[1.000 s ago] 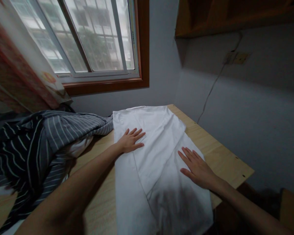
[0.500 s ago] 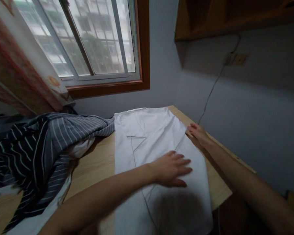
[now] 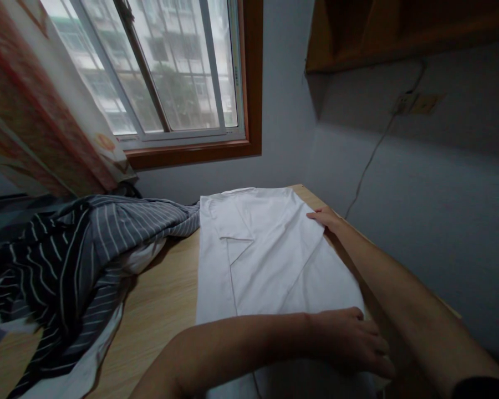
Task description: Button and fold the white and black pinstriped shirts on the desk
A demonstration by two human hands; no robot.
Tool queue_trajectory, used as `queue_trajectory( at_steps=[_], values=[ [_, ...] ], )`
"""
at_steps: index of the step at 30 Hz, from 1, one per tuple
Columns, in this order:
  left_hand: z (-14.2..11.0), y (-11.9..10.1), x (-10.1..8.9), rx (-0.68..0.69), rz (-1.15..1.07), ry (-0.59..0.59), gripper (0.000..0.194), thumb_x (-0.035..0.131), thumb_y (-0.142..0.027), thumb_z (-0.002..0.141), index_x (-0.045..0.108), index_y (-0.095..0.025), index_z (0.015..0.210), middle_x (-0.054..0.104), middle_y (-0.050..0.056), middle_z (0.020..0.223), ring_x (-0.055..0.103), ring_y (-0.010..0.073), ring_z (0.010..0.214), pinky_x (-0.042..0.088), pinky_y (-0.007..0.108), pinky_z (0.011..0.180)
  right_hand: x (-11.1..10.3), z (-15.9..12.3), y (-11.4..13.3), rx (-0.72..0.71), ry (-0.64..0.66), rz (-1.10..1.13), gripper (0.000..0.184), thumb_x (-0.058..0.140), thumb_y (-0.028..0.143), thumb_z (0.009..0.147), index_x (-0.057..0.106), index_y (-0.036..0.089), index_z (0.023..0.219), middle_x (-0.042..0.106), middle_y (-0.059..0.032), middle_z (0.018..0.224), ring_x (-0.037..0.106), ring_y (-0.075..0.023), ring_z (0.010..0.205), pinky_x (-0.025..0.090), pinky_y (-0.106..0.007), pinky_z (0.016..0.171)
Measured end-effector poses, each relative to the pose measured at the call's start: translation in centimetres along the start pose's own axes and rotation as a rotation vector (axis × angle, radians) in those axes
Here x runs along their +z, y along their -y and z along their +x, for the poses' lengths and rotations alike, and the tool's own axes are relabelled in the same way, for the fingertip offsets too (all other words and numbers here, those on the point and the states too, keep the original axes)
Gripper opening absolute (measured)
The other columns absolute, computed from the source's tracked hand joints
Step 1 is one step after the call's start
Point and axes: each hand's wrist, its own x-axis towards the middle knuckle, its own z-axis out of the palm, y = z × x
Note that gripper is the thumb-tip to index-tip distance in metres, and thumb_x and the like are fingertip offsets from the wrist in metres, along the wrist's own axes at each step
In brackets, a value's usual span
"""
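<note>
A white shirt [image 3: 270,249] lies folded lengthwise on the wooden table, with creases and a small turned-over flap near its left side. At the shirt's far right edge, my right hand [image 3: 325,217] pinches the cloth between thumb and fingers. My left hand [image 3: 353,341] reaches across the near part of the shirt, its fingers bent down over the right edge and closed on the fabric. The left forearm covers part of the cloth, and the fingertips are partly in shadow.
Striped dark and grey clothing [image 3: 103,238] lies heaped on the left of the table [image 3: 162,299]. A curtain [image 3: 62,100] hangs by the window [image 3: 178,72]. On the right wall a cord [image 3: 372,158] runs down from a socket [image 3: 416,103], beneath a wooden shelf [image 3: 357,61].
My left hand has moved right and nearer, from lying spread on the shirt to curling over its right edge. My right hand has shifted slightly onto the shirt's far right edge.
</note>
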Motion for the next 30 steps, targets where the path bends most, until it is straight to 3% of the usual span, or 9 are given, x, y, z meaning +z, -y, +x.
queue_trajectory(
  at_steps=[4, 8, 12, 15, 18, 22, 26, 28, 30],
  values=[
    [0.0, 0.1, -0.4, -0.002, -0.022, 0.031, 0.022, 0.062, -0.025, 0.08, 0.07, -0.03, 0.099, 0.066, 0.004, 0.105, 0.054, 0.0232, 0.1, 0.039, 0.038, 0.076, -0.2, 0.3, 1.2, -0.004, 0.063, -0.002, 0.013, 0.075, 0.019, 0.064, 0.07, 0.013, 0.074, 0.07, -0.0064, 0.074, 0.063, -0.0156, 0.06, 0.05, -0.024, 0.056],
    [-1.2, 0.0, -1.8, -0.037, -0.019, -0.02, 0.019, 0.06, -0.025, 0.08, 0.069, -0.026, 0.096, 0.066, 0.004, 0.105, 0.052, 0.0223, 0.095, 0.037, 0.039, 0.079, -0.5, 0.3, 3.2, -0.041, 0.068, -0.031, 0.016, 0.069, 0.009, 0.064, 0.071, 0.012, 0.08, 0.069, -0.0043, 0.071, 0.061, -0.0136, 0.058, 0.049, -0.022, 0.055],
    [-3.5, -0.5, -3.7, -0.088, -0.022, -0.081, 0.018, 0.063, -0.026, 0.077, 0.068, -0.023, 0.094, 0.065, 0.004, 0.093, 0.052, 0.0209, 0.087, 0.037, 0.042, 0.082, -0.2, 0.2, 6.8, -0.122, 0.061, -0.093, 0.022, 0.06, 0.003, 0.065, 0.072, 0.011, 0.082, 0.065, -0.0025, 0.066, 0.056, -0.0116, 0.054, 0.043, -0.02, 0.051],
    [-5.2, -1.3, -5.1, -0.12, -0.034, -0.171, 0.011, 0.057, -0.021, 0.081, 0.066, -0.021, 0.085, 0.061, 0.003, 0.082, 0.052, 0.0196, 0.079, 0.037, 0.04, 0.077, 1.1, -0.3, 10.9, -0.207, 0.089, -0.123, 0.027, 0.057, 0.003, 0.066, 0.073, 0.012, 0.085, 0.065, -0.0016, 0.067, 0.054, -0.0108, 0.054, 0.042, -0.02, 0.053],
    [-6.8, -2.6, -6.1, -0.141, -0.025, -0.256, 0.019, 0.048, -0.015, 0.088, 0.063, -0.019, 0.078, 0.056, 0.001, 0.071, 0.049, 0.0172, 0.068, 0.034, 0.037, 0.067, 4.1, -2.0, 15.6, -0.37, 0.096, -0.262, 0.026, 0.057, 0.007, 0.071, 0.074, 0.013, 0.09, 0.067, -0.0035, 0.071, 0.06, -0.0142, 0.062, 0.044, -0.022, 0.06],
    [-9.1, -5.2, -6.3, -0.201, 0.023, -0.255, 0.024, 0.05, -0.019, 0.092, 0.057, -0.018, 0.069, 0.049, 0.0, 0.061, 0.046, 0.0153, 0.06, 0.027, 0.033, 0.058, 10.8, -6.1, 19.9, -0.61, 0.09, -0.575, 0.028, 0.058, 0.016, 0.078, 0.072, 0.016, 0.103, 0.071, -0.0107, 0.098, 0.065, -0.024, 0.095, 0.047, -0.029, 0.08],
    [-11.8, -7.2, -4.8, -0.308, 0.049, -0.2, 0.022, 0.052, -0.018, 0.09, 0.052, -0.018, 0.068, 0.047, -0.001, 0.058, 0.044, 0.0153, 0.057, 0.025, 0.033, 0.056, 17.8, -10.3, 18.6, -0.635, 0.247, -0.718, 0.036, 0.059, 0.033, 0.085, 0.066, 0.019, 0.118, 0.065, -0.0128, 0.121, 0.06, -0.0282, 0.112, 0.047, -0.035, 0.089],
    [-12.8, -7.7, -3.9, -0.359, 0.026, -0.157, 0.018, 0.052, -0.02, 0.09, 0.053, -0.018, 0.072, 0.05, -0.001, 0.061, 0.044, 0.0156, 0.058, 0.027, 0.033, 0.056, 19.8, -11.6, 16.7, -0.631, 0.311, -0.729, 0.042, 0.059, 0.046, 0.086, 0.066, 0.018, 0.117, 0.065, -0.0141, 0.121, 0.06, -0.0303, 0.111, 0.047, -0.039, 0.09],
    [-13.6, -8.0, -3.1, -0.383, -0.023, -0.097, 0.013, 0.052, -0.023, 0.09, 0.055, -0.018, 0.078, 0.054, -0.001, 0.066, 0.046, 0.0153, 0.06, 0.03, 0.033, 0.059, 20.4, -12.3, 14.9, -0.633, 0.33, -0.727, 0.048, 0.053, 0.052, 0.089, 0.064, 0.018, 0.121, 0.063, -0.0155, 0.124, 0.058, -0.0316, 0.115, 0.046, -0.042, 0.093]
  ],
)
